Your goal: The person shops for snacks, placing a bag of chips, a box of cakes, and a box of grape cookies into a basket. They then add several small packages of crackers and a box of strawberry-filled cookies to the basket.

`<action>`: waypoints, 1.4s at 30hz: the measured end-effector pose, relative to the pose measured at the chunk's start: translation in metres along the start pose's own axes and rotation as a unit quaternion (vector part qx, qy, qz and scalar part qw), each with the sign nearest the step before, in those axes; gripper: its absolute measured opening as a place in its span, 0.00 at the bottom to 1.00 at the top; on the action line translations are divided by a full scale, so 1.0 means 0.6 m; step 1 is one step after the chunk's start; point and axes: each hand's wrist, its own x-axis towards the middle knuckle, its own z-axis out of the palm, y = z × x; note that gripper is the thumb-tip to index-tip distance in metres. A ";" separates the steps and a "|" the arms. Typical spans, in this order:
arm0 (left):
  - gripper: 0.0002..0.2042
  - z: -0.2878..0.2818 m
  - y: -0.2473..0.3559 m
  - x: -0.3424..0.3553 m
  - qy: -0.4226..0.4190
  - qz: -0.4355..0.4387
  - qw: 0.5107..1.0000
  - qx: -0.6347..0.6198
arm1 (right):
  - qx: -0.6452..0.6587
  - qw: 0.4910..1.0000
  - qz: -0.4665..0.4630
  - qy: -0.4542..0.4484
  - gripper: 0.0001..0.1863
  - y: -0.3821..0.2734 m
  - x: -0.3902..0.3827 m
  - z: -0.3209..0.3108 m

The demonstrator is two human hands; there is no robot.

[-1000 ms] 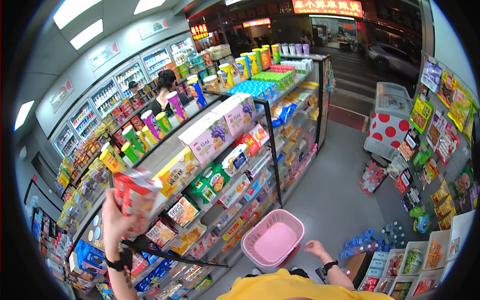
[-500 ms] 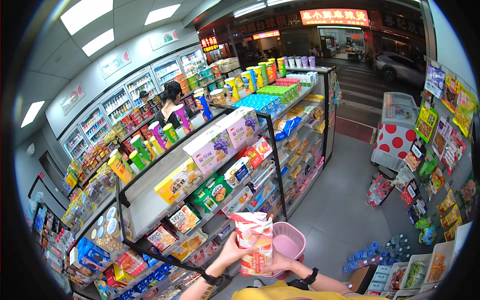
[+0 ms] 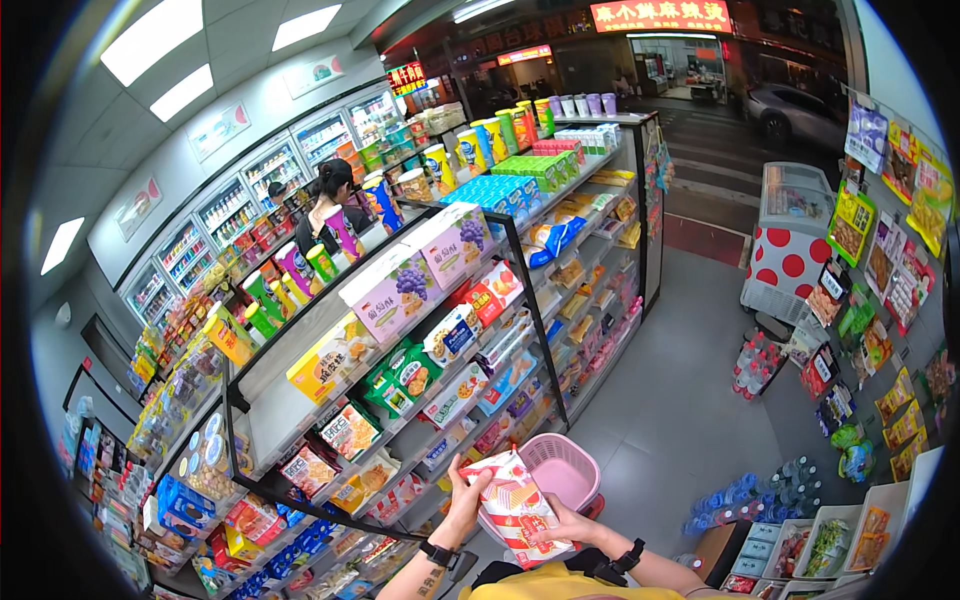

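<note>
Lying beyond the left-hand fingers and right-hand fingers, grey flooring is bordered by stocked shelves; a red-and-white packet is pinched between those fingers.

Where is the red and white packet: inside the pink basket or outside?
Outside: the left hand and right hand hold the packet, which hides part of the basket.

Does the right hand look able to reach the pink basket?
Probably yes, but the right hand is busy holding the red-and-white package; the pink basket stands low ahead, its top open, so bending may be needed.
</note>
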 end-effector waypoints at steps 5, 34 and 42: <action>0.29 -0.014 -0.044 0.010 -0.008 -0.013 1.000 0.010 | 0.090 0.995 0.036 -0.026 0.55 0.019 -0.012 -0.008; 0.26 -0.680 -0.536 -0.353 0.153 -0.318 0.830 0.433 | 0.174 0.868 0.457 0.081 0.16 0.244 0.134 -0.062; 0.23 -0.631 -0.498 -0.370 0.161 -0.358 0.871 0.296 | 0.003 0.911 0.411 0.019 0.18 0.397 0.157 -0.086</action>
